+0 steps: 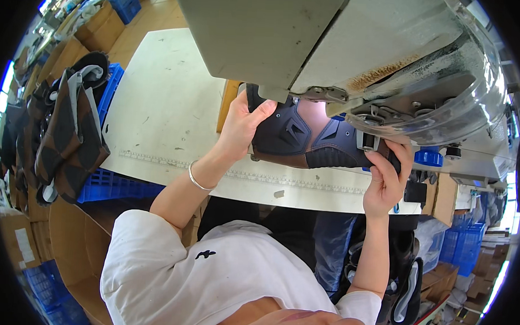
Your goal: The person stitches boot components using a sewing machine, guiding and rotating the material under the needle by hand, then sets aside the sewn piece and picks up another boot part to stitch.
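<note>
A black and brown boot upper (284,132) with raised panels and small eyelets lies under the head of a sewing machine (310,44). My left hand (244,124) grips its left end, thumb on top and the other fingers hidden behind the edge. At the right end, my right hand (390,175) pinches the dark edge between thumb and fingers, just below the presser area. A clear plastic guard (474,107) curves over the needle area, and the machine's lamp lights the middle of the upper. The needle itself cannot be made out.
The pale worktable (165,102) carries a printed ruler strip (305,184). Brown and black checked boot pieces (72,121) hang over a blue crate (119,186) at the left. A large cardboard box (77,242) stands below. More dark pieces (405,282) lie by my right elbow.
</note>
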`<state>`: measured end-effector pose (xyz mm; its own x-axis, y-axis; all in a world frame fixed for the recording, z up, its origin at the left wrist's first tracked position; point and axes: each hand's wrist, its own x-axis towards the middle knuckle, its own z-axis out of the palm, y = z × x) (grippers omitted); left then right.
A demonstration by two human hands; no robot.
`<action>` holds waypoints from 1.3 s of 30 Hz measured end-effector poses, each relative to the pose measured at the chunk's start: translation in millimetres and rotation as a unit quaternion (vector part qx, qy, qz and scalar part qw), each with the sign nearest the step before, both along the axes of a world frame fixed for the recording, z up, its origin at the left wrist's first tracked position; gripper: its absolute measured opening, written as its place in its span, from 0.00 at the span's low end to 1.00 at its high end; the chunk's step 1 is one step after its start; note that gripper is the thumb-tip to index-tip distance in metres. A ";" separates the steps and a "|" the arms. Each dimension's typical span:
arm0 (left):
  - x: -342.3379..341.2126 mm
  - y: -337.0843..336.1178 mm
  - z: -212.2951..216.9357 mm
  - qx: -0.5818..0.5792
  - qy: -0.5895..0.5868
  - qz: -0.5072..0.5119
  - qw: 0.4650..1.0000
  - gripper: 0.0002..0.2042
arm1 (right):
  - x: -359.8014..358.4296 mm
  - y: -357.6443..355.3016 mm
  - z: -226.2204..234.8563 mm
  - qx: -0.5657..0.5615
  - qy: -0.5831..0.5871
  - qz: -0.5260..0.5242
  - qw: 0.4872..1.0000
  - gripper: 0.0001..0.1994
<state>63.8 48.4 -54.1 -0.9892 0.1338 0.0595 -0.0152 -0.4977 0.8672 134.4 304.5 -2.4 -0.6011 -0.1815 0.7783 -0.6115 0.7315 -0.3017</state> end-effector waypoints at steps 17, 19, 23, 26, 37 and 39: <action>5.1 9.7 -1.1 0.029 -0.028 0.030 0.999 0.11 | -16.8 16.4 4.9 0.014 -0.005 0.023 1.000 0.05; 9.0 13.5 3.7 0.031 -0.036 0.045 0.998 0.11 | -20.0 19.4 3.8 -0.023 -0.045 0.016 0.999 0.05; 10.9 16.7 7.0 0.055 -0.028 0.054 0.997 0.11 | -20.8 19.0 2.2 -0.089 -0.100 0.001 0.991 0.05; 11.6 18.0 7.8 0.052 -0.039 0.059 0.996 0.11 | -27.4 22.4 -0.6 -0.101 -0.092 0.014 0.991 0.06; 49.4 -29.9 31.8 -0.311 -0.167 -0.178 0.918 0.09 | -121.2 36.2 -39.6 -0.296 -0.210 -0.102 0.926 0.15; 64.5 -29.9 37.9 -0.329 -0.039 -0.059 0.942 0.11 | -174.2 22.2 -44.6 -0.345 -0.190 -0.120 0.911 0.16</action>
